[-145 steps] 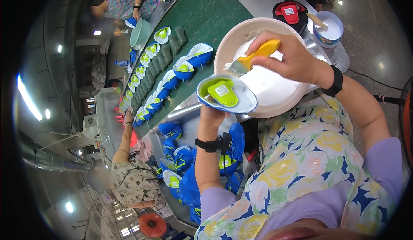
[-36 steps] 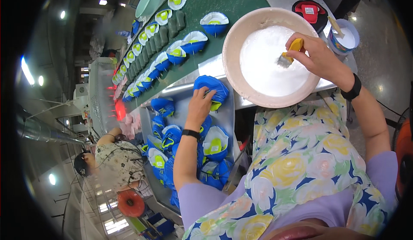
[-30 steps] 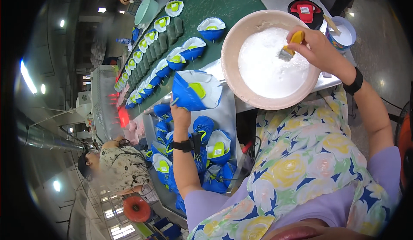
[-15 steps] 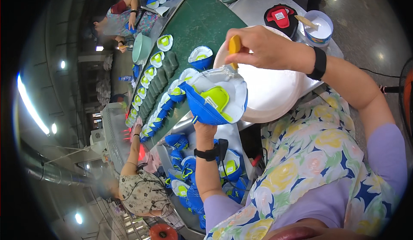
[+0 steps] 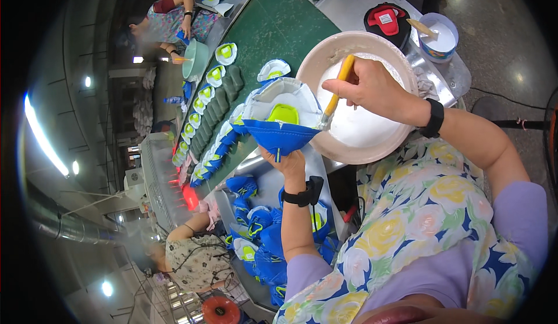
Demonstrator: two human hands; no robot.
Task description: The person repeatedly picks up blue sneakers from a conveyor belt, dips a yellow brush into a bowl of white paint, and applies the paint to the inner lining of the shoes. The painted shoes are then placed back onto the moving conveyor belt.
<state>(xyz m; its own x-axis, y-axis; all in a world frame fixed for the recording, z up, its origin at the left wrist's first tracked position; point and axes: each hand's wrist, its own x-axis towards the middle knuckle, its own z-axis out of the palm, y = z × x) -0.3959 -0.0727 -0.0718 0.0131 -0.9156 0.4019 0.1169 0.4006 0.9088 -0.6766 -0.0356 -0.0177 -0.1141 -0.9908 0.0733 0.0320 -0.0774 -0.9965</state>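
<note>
Before me, my left hand [image 5: 289, 163] is closed on a blue shoe upper [image 5: 279, 133], gripping it from below. The upper's white lining and lime-green inner patch face up. My right hand [image 5: 381, 88] pinches a brush by its yellow handle [image 5: 342, 86]. The bristle end slants down to the upper's right edge and seems to touch it. Right behind the brush stands a wide, pale basin [image 5: 317, 51] holding white liquid [image 5: 363, 129], and my right hand is over it.
Shoe uppers line the green conveyor belt [image 5: 279, 22] beside dark shoe lasts [image 5: 215, 109]. More blue uppers [image 5: 270, 245] are heaped below left. A white tub [image 5: 439, 39] with a brush and a red-and-black piece [image 5: 386, 24] stand beyond the basin. Two co-workers [image 5: 200, 260] are at the left.
The brush has moved from the upper's far edge to its right edge, my right hand shifting right and down. My left hand has turned the upper. A co-worker's hand has drawn back from the belt.
</note>
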